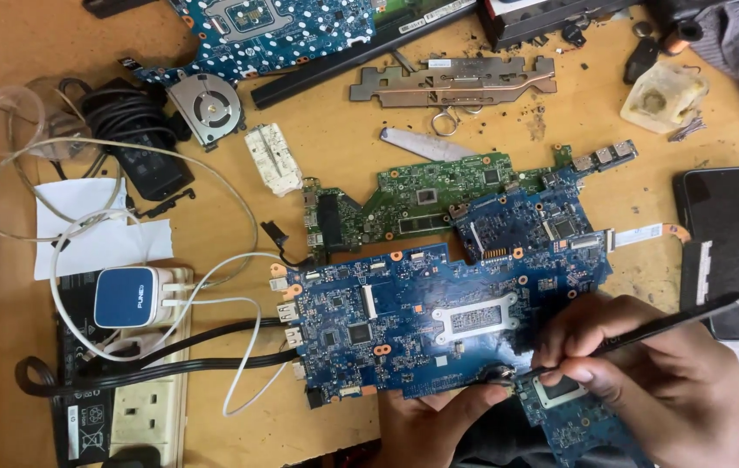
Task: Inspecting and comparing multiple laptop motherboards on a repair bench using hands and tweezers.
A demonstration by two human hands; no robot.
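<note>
A large blue circuit board (404, 321) lies on the wooden table (560, 147) in front of me. My left hand (426, 420) grips its near edge from below, thumb resting by a round coin cell (498, 375). My right hand (655, 373) holds black tweezers (681, 319) like a pen, with the tip down on the board next to the coin cell. A silver square bracket (476, 317) sits mid-board.
A green board (426, 195) and a smaller blue board (530, 221) lie behind. A dark phone (733, 247) is at right. At left sit a power strip (148, 403) with a blue charger (126, 296) and white cables (239, 338). A fan (206, 106) and heatsink (456, 82) lie farther back.
</note>
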